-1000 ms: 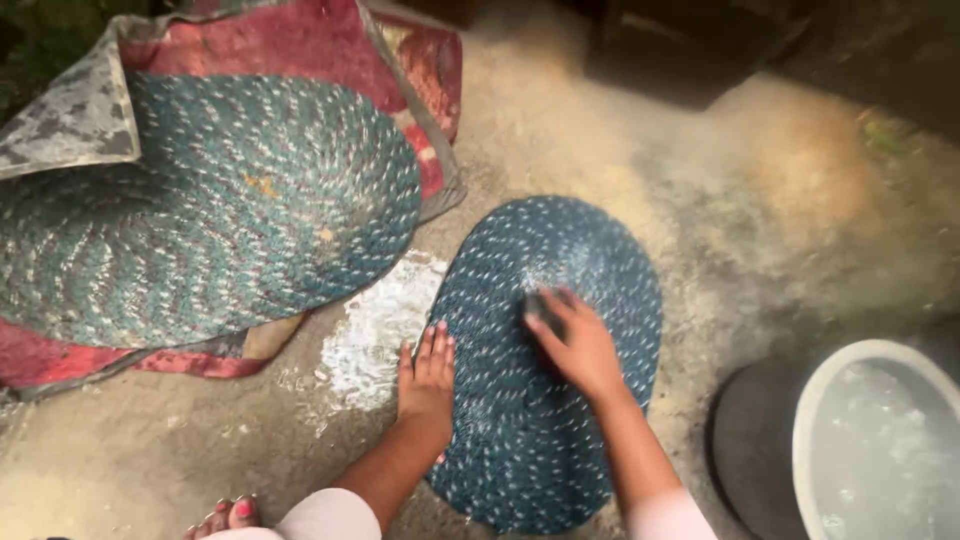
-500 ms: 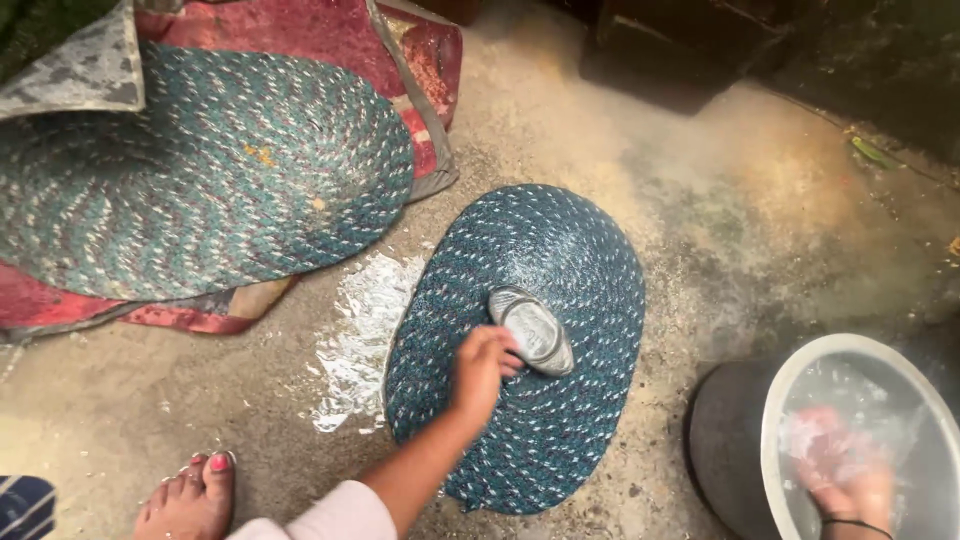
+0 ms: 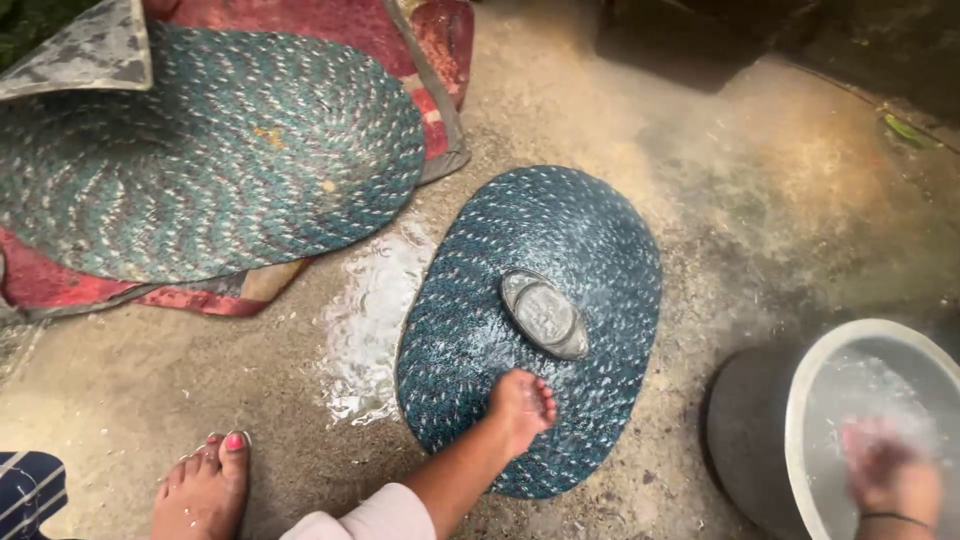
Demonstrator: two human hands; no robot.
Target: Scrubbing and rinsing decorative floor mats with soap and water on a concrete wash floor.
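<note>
Washing the small oval braided mat (image 3: 535,330) on the wet concrete floor (image 3: 150,370) goes best with one hand pinning it flat while the other fetches water. The left hand (image 3: 522,405) rests on the mat's near half, fingers (image 3: 545,400) curled loosely together, just short of the grey scrubbing brush (image 3: 543,314) lying mid-mat. The right hand (image 3: 885,475) dips into the white basin (image 3: 815,400), blurred; I cannot tell its fingers' spread.
</note>
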